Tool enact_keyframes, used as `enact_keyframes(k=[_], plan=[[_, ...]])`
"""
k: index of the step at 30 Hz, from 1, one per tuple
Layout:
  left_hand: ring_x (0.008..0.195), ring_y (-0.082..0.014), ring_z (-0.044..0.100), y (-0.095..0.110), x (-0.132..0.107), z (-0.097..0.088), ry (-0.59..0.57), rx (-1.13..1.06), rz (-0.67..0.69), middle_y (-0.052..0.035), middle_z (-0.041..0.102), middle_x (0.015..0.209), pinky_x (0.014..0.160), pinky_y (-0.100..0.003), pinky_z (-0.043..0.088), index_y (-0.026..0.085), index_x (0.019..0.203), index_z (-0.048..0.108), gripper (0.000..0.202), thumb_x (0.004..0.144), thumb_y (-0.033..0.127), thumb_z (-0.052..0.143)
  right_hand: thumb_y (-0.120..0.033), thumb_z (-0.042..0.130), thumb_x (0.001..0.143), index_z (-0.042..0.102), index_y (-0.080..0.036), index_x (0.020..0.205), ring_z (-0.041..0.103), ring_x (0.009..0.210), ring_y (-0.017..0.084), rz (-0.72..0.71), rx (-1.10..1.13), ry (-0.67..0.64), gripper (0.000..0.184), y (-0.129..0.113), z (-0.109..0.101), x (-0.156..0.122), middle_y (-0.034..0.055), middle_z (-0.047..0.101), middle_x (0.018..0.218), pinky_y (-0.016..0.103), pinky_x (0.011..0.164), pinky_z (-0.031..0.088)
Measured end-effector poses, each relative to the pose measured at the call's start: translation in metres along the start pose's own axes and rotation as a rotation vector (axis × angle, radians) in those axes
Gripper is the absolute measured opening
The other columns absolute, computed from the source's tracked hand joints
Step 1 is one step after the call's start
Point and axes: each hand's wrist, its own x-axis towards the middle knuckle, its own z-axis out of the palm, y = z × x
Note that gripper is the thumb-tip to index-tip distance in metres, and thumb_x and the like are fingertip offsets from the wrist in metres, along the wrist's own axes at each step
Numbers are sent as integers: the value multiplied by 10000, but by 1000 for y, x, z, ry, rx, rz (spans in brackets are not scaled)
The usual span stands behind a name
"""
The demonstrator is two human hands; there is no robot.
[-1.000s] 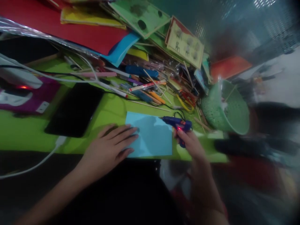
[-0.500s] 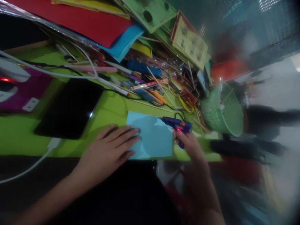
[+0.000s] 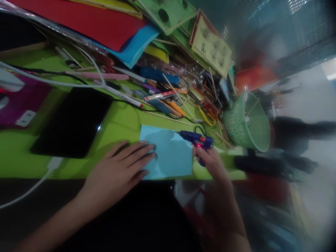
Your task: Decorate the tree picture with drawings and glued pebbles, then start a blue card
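A light blue sheet of paper (image 3: 170, 154) lies on the green tabletop (image 3: 123, 120) close to its front edge. My left hand (image 3: 120, 169) rests with fingers stretched out, the fingertips on the left part of the sheet. In my right hand (image 3: 210, 159) is a dark blue glue gun (image 3: 198, 138) with a small red light glowing on it. Its nozzle points left, over the upper edge of the paper; whether the tip touches the sheet I cannot tell. My right fingers wrap round the handle and partly hide it.
A black tablet (image 3: 73, 122) with a white cable lies at left, beside a purple power strip (image 3: 28, 101). Pens, sticks and yellow-handled scissors (image 3: 207, 117) crowd the back. A green basket (image 3: 246, 122) stands at right. Coloured sheets, including a red one (image 3: 91, 24), lie at the far left.
The view has shifted slightly, so the things on the table appear a little farther left. Both hands, the paper and the glue gun keep nearly the same arrangement.
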Motion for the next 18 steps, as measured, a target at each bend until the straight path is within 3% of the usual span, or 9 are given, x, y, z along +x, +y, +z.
enact_keyframes(k=[9,18], plan=[[1372,-287,566,0,0,1,-7,28,8,1,594,1500,1187,-549,360,297,1418,594,403,1026,354,518,-586,625,820,630,-188,684,483,544,136,87,23,102,420,13,-10,-8,-9,521,561,263,531,371],[1367,-291,565,0,0,0,-18,75,39,2,569,1523,1167,-538,345,262,1415,589,400,1035,349,499,-613,613,839,633,-189,701,479,546,138,38,23,18,447,8,-4,-3,-7,527,573,266,518,357]])
